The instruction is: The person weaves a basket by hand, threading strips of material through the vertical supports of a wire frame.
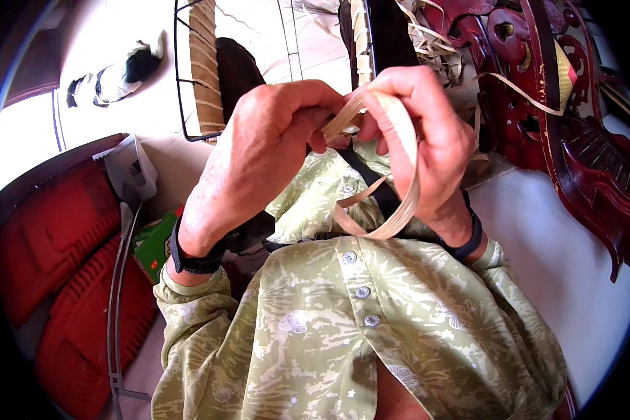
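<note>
Both hands are raised in front of my chest with the fingers closed in a pinch. A pale, flat, ribbed strip [407,150] runs between them and hangs in a loop down to my shirt front. My left hand [269,133] pinches the strip close to the middle, its fingertips partly hidden. Thumb and fingers of my right hand [430,129] grip the same strip at the top of the loop. Just beyond the hands stands a black wire frame [180,77], with tan strip wrapping [204,59] around its left side and more wrapping [361,42] on the right.
Loose pale strips [437,45] lie in a tangle at the far right, beside dark red carved wooden furniture [560,133]. Red plastic pieces [63,224] and a green box [154,245] are at the left. A black-and-white animal [115,78] lies on the floor at the far left.
</note>
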Motion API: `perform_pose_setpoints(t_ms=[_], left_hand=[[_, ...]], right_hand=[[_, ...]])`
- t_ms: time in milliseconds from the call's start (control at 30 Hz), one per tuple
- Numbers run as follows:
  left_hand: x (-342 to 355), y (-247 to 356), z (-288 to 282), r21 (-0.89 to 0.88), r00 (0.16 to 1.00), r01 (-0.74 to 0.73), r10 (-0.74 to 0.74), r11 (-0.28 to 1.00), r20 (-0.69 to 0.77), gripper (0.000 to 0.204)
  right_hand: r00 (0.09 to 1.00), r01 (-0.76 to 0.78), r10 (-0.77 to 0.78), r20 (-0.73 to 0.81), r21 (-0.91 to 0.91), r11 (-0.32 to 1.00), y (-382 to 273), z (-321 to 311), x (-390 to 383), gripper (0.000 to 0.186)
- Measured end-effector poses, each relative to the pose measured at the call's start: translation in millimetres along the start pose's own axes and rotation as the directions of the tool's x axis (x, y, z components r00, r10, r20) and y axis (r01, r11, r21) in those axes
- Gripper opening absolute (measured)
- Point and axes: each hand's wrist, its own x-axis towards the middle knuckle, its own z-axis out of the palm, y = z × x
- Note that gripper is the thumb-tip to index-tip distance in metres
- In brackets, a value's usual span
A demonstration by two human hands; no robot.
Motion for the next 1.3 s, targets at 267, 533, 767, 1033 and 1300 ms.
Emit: perform_pose_setpoints(t_ms=[267, 533, 767, 1033, 1300], left_hand=[[-4, 5, -2, 0.092, 0.998, 0.043, -0.047, 0.995, 0.036, 0.02], [-1, -6, 16, 0.074, 0.982, -0.035, 0.048, 0.997, -0.183, 0.013], [0, -7, 18, 0.021, 0.983, 0.007, -0.003, 1.0, -0.183, 0.012], [8, 6, 16, 0.112, 0.978, 0.195, -0.183, 0.974, -0.103, 0.014], [14, 0, 9, 0.004, 0.981, 0.179, -0.178, 0.984, -0.073, 0.02]], right_hand=[[0.967, -0.245, 0.219, 0.133, 0.225, 0.943, 3, -11, 9, 0.006], [0.994, -0.014, 0.025, 0.108, -0.102, 0.995, 6, -22, 1, 0.037], [0.905, 0.424, -0.398, 0.15, -0.249, 0.871, 32, -18, -9, 0.029], [0.802, 0.55, -0.514, 0.304, -0.038, 0.834, 51, -33, 4, 0.019], [0.724, 0.606, -0.561, 0.401, 0.016, 0.795, 56, -42, 14, 0.021]])
